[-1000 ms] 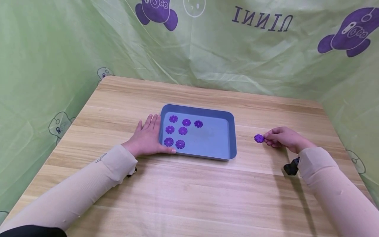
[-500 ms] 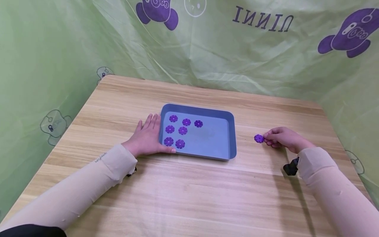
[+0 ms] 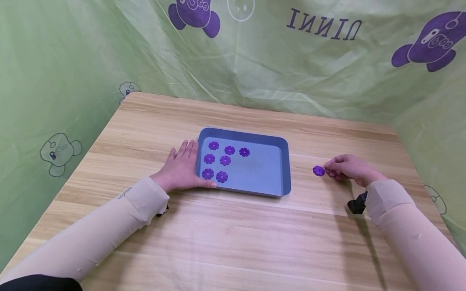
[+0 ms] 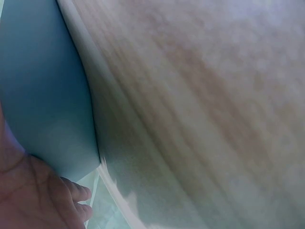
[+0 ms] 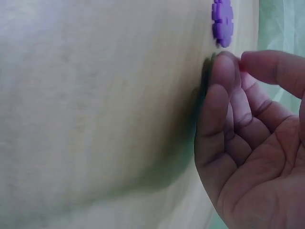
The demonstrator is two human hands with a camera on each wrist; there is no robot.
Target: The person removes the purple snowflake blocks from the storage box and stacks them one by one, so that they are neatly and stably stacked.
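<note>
Spread around the left corner of a blue tray (image 3: pixel 286 178), my left hand (image 3: pixel 180 169) touches its left wall with straight fingers, the thumb at the front rim. Several purple notched discs (image 3: pixel 225 160) lie flat in the tray's left part. Right of the tray, another purple disc (image 3: pixel 318 170) lies on the table. My right hand (image 3: pixel 347 167) is just right of that disc, fingers loosely bent and holding nothing. In the right wrist view, a small gap separates the disc (image 5: pixel 222 23) from the fingertips of my right hand (image 5: pixel 262 138).
The wooden table (image 3: pixel 236 234) extends around the tray. Green printed cloth (image 3: pixel 276 72) hangs behind and at both sides. A black device (image 3: pixel 356 205) is at my right wrist.
My right fingers have drawn slightly back from the disc, which they touched before. The disc stays on the table. My left hand and the tray look unmoved.
</note>
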